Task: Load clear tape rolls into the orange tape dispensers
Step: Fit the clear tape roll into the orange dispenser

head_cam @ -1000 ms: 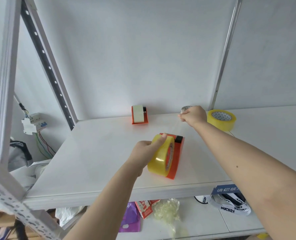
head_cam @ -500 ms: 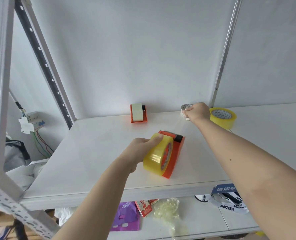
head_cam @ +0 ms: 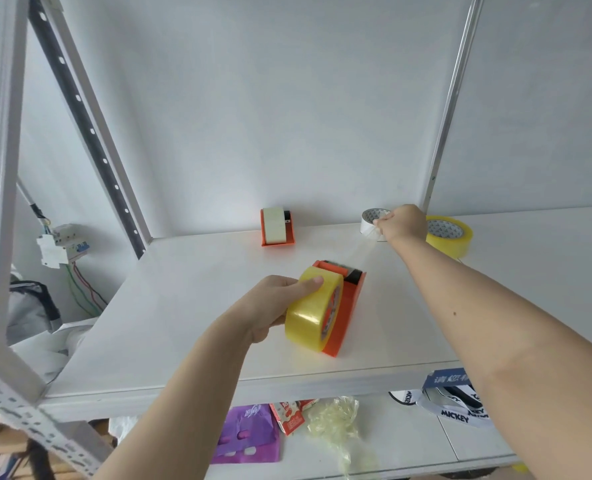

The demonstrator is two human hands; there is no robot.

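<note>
An orange tape dispenser (head_cam: pixel 348 306) lies on the white shelf (head_cam: pixel 183 306) near its front edge, with a yellowish clear tape roll (head_cam: pixel 308 317) seated in it. My left hand (head_cam: pixel 270 306) grips that roll from the left, thumb on top. My right hand (head_cam: pixel 400 221) is stretched to the back of the shelf, fingers pinched shut. A faint clear strip of tape runs from the dispenser's front towards it. A second orange dispenser (head_cam: pixel 276 226) holding a pale roll stands at the back wall.
A small white tape roll (head_cam: pixel 369 221) sits right at my right hand's fingertips. A larger yellowish roll (head_cam: pixel 450 237) lies just right of that hand. Metal shelf uprights stand at left and back right. Bags and crumpled tape lie on the shelf below.
My right hand has moved farther back and right, up to the small white roll, drawing the strip longer. My left hand still holds the roll in the dispenser.
</note>
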